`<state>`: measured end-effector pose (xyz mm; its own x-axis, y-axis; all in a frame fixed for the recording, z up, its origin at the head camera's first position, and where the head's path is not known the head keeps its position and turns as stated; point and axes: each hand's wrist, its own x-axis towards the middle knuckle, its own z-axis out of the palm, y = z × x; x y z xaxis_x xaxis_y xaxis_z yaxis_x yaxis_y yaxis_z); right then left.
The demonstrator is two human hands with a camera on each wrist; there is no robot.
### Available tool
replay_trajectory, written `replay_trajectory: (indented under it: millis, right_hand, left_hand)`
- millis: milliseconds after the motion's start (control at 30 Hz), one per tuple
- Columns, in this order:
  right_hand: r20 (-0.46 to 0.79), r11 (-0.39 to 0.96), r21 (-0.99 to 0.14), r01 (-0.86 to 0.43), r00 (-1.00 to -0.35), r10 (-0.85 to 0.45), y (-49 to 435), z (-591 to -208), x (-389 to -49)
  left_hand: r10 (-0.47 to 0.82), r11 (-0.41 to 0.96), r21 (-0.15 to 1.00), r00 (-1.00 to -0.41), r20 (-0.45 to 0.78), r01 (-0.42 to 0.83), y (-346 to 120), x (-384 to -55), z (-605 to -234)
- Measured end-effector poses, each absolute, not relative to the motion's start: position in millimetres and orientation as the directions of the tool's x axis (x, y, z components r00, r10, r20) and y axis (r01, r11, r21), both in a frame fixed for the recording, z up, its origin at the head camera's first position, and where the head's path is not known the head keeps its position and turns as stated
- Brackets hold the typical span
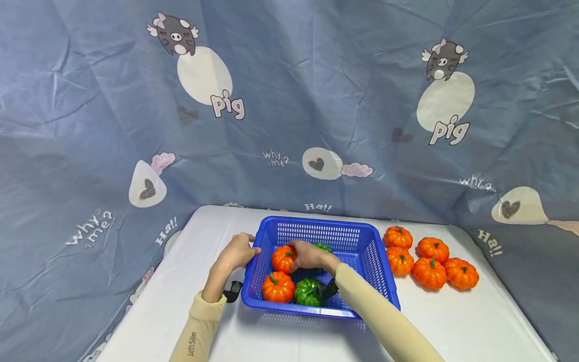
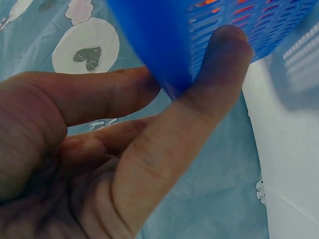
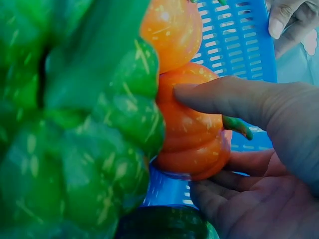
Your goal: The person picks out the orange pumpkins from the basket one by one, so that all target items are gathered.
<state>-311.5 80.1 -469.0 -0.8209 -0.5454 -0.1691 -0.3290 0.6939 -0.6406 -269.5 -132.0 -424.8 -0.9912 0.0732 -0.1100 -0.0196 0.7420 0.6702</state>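
Note:
A blue plastic basket [image 1: 371,236] with slotted walls stands on the white table. My left hand [image 1: 238,251] holds its left rim; in the left wrist view the fingers lie on both sides of the blue wall [image 2: 144,40]. Inside the basket, my right hand [image 1: 309,254] grips an orange pumpkin [image 1: 282,259] at the left. The right wrist view shows the thumb on top of that orange pumpkin [image 3: 189,134], fingers below. A second orange pumpkin [image 1: 278,288] sits in the front left corner. Beside it is a green pumpkin [image 1: 308,292]; another green pumpkin [image 1: 323,247] is partly hidden behind the right hand.
Several orange pumpkins [image 1: 429,274] are grouped on the table right of the basket. White cloth covers the table [image 1: 271,337]. A blue printed curtain [image 1: 289,100] hangs behind it. Black wrist devices [image 1: 232,291] are on both arms.

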Motion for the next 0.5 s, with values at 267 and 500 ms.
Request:
replay_trajectory:
  millis: [267, 500]
  right_hand:
    - [-0.152, 0.698, -0.602, -0.389, -0.802, -0.578, 81.6, -471.5, -312.8]
    - [-0.144, 0.638, -0.701, -0.318, -0.814, -0.563, 87.9, -463.4, -311.2]
  left_hand:
    - [0.063, 0.749, 0.662, -0.992, -0.111, -0.026, -131.1, -268.8, -423.5]
    - [0.058, 0.756, 0.653, -0.99, -0.126, -0.039, -130.1, -269.7, -424.7]
